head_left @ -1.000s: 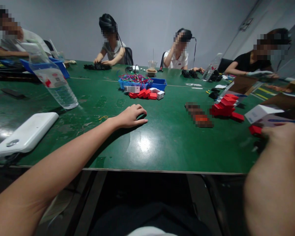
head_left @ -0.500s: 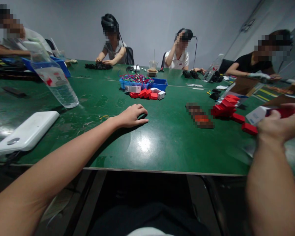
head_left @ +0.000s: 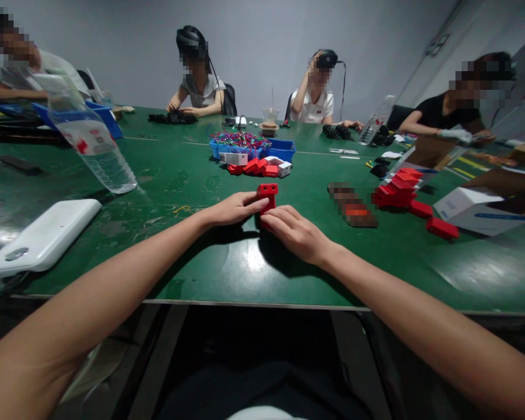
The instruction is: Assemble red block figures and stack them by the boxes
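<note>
A small red plastic block (head_left: pixel 268 190) with two dark holes in its upper face stands upright between my hands, above the green table. My left hand (head_left: pixel 233 209) grips it from the left, thumb across its front. From the right, the closed fingers of my right hand (head_left: pixel 298 233) hold its lower part and partly cover it. Beyond my hands lie several red blocks (head_left: pixel 258 167) and white blocks (head_left: pixel 235 158). Over to the right is a heap of more red blocks (head_left: pixel 398 189), beside an open white cardboard box (head_left: pixel 476 213).
Blue bins (head_left: pixel 284 150), one piled with coloured wires (head_left: pixel 240 140), stand mid-table. A pixelated flat item (head_left: pixel 353 207) lies right of my hands. At left are a water bottle (head_left: pixel 98 149) and a white power bank (head_left: pixel 48 236). Several people sit around the far side.
My right hand has come from the box at the right to the middle, bringing the red block. My left hand, empty before, now grips the block too.
</note>
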Tool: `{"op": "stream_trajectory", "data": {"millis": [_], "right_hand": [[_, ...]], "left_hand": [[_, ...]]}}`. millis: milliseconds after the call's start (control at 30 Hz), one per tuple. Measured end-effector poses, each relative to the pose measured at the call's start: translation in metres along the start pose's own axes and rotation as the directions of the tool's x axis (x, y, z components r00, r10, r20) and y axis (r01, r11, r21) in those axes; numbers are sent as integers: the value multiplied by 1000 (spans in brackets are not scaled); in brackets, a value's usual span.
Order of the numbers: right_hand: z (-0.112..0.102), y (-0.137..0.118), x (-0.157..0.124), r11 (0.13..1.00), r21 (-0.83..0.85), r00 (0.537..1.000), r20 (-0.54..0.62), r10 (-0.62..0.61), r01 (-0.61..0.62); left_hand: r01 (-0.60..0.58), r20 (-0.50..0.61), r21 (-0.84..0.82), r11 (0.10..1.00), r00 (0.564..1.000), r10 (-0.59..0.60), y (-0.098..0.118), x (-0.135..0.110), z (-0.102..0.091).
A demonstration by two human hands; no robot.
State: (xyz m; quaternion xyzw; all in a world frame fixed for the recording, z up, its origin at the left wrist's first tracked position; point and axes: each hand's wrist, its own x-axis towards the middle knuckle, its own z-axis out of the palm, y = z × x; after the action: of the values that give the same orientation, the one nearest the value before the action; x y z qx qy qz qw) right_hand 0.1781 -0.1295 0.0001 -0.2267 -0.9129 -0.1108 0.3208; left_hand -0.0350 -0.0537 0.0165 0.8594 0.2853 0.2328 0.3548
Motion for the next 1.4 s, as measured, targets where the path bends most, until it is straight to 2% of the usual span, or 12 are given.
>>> {"op": "stream_trajectory", "data": {"millis": [100, 200, 300, 367, 433, 567, 633, 700, 767, 1033, 1267, 1400], "right_hand": [[13, -8, 21, 997, 69, 999, -24, 46, -44], [16, -1, 27, 984, 119, 977, -149, 152, -135], [16, 21, 23, 917, 147, 869, -293, 399, -371], [19, 39, 20, 829, 198, 795, -238, 558, -523], [23, 55, 19, 735, 269, 742, -94, 663, -622], [31, 73, 25, 646, 422, 751, 146, 644, -636], [33, 75, 28, 551, 548, 750, 243, 616, -630], [32, 71, 30, 430, 666, 747, 303, 592, -610], [30, 64, 29, 353, 728, 744, 317, 588, -588], [27, 38, 26, 413, 678, 723, 258, 641, -608], [22, 34, 26, 361, 689, 683, 268, 679, -629], [22, 33, 27, 355, 677, 663, 265, 700, -645]], "left_hand": [[-19, -14, -131, 991, 1000, 17, -5, 1, -1], [19, -49, -204, 979, 998, -29, -10, 2, -3], [47, -80, -259, 965, 994, -70, -14, 5, -2], [59, -110, -291, 955, 989, -94, -17, 6, 0], [62, -132, -321, 945, 985, -110, -19, 7, 2], [58, -153, -319, 946, 982, -112, -21, 8, 3], [50, -169, -293, 955, 980, -103, -20, 8, 4], [42, -180, -283, 958, 979, -97, -19, 8, 4], [34, -186, -285, 958, 979, -90, -19, 7, 5], [-34, -186, -273, 961, 982, -18, -14, 2, 7], [-2, -37, -329, 944, 999, -11, -9, -1, -3], [-5, 6, -370, 929, 1000, 8, -13, -1, -7]]}}
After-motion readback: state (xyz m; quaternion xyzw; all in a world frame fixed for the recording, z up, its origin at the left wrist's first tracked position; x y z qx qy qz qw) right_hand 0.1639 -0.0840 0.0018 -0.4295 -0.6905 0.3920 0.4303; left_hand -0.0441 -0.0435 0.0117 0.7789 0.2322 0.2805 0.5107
